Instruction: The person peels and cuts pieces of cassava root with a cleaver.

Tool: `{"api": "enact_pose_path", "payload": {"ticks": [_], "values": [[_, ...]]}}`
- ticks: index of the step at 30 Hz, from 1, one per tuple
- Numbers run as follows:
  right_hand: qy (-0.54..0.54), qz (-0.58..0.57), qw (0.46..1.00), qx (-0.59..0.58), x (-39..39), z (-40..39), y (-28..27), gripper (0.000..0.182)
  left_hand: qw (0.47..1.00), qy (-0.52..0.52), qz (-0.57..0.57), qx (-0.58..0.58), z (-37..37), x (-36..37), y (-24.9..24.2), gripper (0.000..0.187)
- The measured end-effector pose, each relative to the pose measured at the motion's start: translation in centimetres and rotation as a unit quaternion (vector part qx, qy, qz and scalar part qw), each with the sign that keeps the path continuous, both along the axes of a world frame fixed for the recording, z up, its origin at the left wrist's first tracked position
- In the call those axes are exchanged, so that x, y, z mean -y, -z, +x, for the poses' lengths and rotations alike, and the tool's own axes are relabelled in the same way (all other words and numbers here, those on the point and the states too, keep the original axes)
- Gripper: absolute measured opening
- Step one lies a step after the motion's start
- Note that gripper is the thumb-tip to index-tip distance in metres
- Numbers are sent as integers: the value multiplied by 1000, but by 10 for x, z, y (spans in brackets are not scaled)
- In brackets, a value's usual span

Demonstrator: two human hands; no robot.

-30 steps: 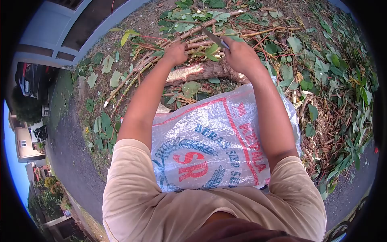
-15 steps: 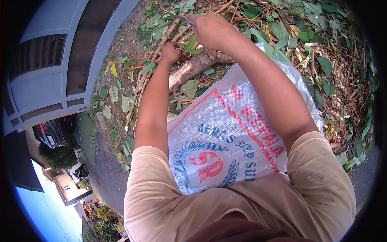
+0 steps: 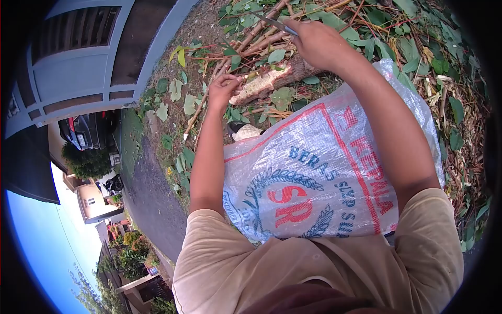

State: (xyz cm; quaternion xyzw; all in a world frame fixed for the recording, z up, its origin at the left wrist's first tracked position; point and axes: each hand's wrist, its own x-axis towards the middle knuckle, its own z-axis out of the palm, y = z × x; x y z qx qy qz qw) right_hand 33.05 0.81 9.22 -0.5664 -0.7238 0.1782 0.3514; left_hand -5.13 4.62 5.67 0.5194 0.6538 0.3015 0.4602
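A knife (image 3: pixel 277 24) is in my right hand (image 3: pixel 320 44), its blade pointing to the upper left over cut stems. Below it lies a thick log (image 3: pixel 277 82) with bark partly chipped to pale wood. My left hand (image 3: pixel 224 89) is at the log's left end, fingers curled, close to thin branches (image 3: pixel 209 94); what they pinch, if anything, is too small to make out. A white woven sack (image 3: pixel 314 167) with red and blue print covers my lap.
Leaves and stems (image 3: pixel 408 52) are heaped at the upper right. A shoe (image 3: pixel 238 127) shows beside the sack. On the left are a blue-grey wall (image 3: pixel 78 68), a parked car (image 3: pixel 86 131) and a paved road (image 3: pixel 151 193).
The view has shifted, so the scene sits further right and lower. My left hand has moved off the stems beside the knife toward the log's left end. The knife remains in my right hand.
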Motion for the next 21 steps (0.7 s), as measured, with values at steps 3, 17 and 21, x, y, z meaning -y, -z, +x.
{"api": "enact_pose_path", "payload": {"ticks": [3,17,21], "values": [[-60,-33,998,-3,8,-19,-5,43,996,29,-74,-34,-36,38,7,36],[-68,-52,994,-65,30,-55,-30,47,880,277,-143,-359,3,46,5,59],[-86,12,985,-147,30,-65,-18,49,841,318,-127,-418,9,50,30,60]]}}
